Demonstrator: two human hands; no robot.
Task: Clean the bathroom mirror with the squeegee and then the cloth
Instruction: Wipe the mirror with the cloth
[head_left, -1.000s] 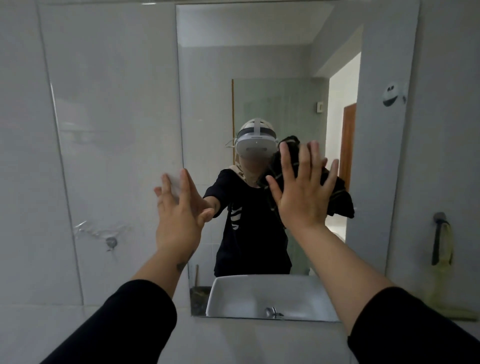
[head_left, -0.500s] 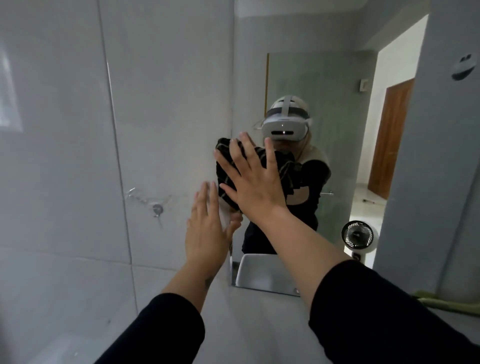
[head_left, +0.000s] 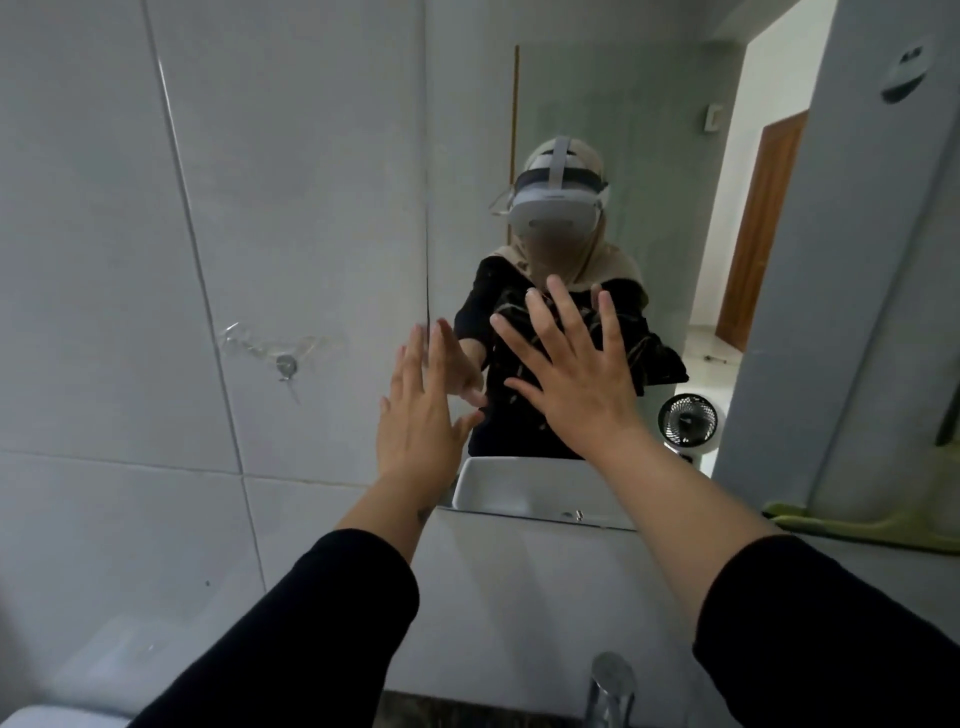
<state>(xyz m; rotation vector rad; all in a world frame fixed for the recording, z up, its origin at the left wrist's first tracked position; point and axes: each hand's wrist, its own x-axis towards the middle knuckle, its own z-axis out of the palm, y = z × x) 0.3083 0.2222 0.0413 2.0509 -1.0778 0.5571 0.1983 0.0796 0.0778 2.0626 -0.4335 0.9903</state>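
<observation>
**Op:** I'm watching from the head camera. My right hand (head_left: 576, 384) is spread flat, fingers splayed, pressing a dark cloth (head_left: 657, 358) against the mirror (head_left: 623, 104); the cloth shows mostly in the reflection, bunched behind the palm at about 1 o'clock from the wrist. It's pinned under the palm, not gripped by curled fingers.

**Spotter:** And the other hand?

**Op:** My left hand (head_left: 418, 431) is flat and holding nothing, at 9 o'clock from the right one, resting at the mirror's left edge where glass meets the tiled wall (head_left: 156, 260).

**Spotter:** The squeegee?

**Op:** I can't make one out. There's something green (head_left: 857, 530) at 4 o'clock along the ledge, but I can't tell what it is.

**Spotter:** Risks?

**Op:** I'd judge the cloth could slide out, since only palm pressure holds it; a fast sweep would drop it toward the faucet (head_left: 613, 686) at 6 o'clock. My bare left palm may also print the cleaned glass.
</observation>
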